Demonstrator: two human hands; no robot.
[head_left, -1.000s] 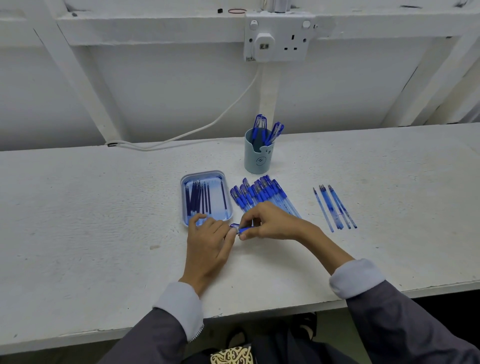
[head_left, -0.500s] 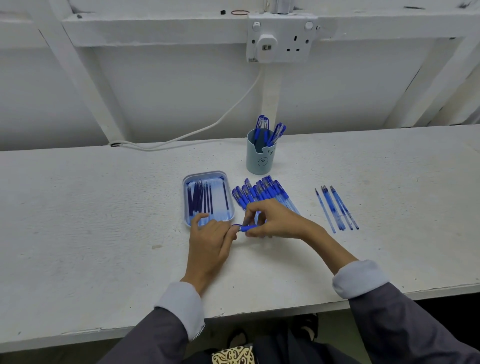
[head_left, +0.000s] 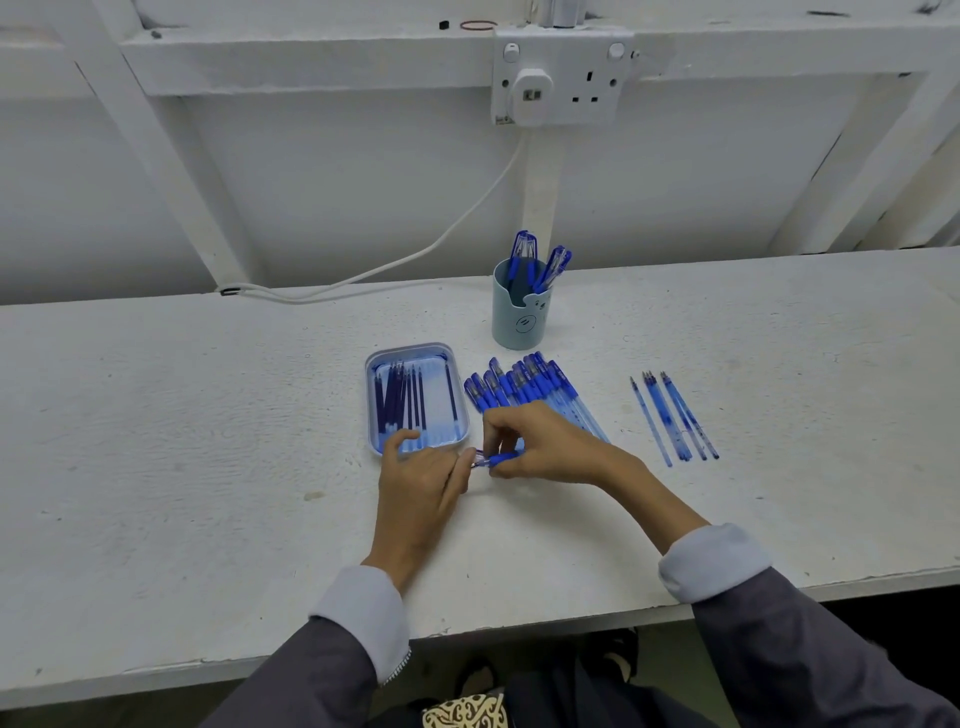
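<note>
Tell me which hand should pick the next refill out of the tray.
Left, probably. The left hand lies at the tray, thumb over its near rim, only touching the pen. The right hand grips the pen and sits farther off.

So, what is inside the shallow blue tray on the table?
Thin dark blue refills lie lengthwise in the tray, most bunched at its left, one apart at the right. The left hand covers part of the near edge; whatever lies under it is hidden.
</note>
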